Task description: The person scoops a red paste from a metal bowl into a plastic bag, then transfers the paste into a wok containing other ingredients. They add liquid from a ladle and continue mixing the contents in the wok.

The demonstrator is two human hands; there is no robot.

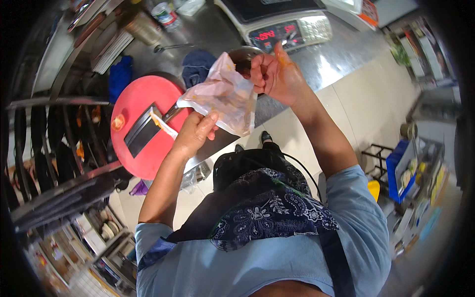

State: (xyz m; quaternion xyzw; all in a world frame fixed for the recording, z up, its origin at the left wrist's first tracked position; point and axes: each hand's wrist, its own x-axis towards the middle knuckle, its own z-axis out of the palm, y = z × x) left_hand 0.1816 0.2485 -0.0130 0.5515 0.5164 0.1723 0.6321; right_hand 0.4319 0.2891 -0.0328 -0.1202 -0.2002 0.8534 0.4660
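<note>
My left hand (196, 131) grips the lower left edge of a sauce-stained, whitish paper or plastic bag (226, 100). At the bag's upper right is my right hand (276, 74), fingers curled and thumb raised, with orange sauce on it; whether its fingers pinch anything I cannot tell. Partly behind that hand and the bag stands a metal pot (243, 55) with dark contents. A cleaver (143, 130) lies on a round red cutting board (148, 92), a sauce-smeared white strip (163, 124) across its blade. Near the board's left edge sits a small reddish-orange piece of food (118, 122).
A digital scale (274, 33) with a lit display stands on the steel counter (334, 63) beyond the pot. Dark blue cloth (198, 67), bright blue cloth (120, 78), a ladle (159, 48) and a metal canister (143, 29) are behind the board. Metal racks line the left.
</note>
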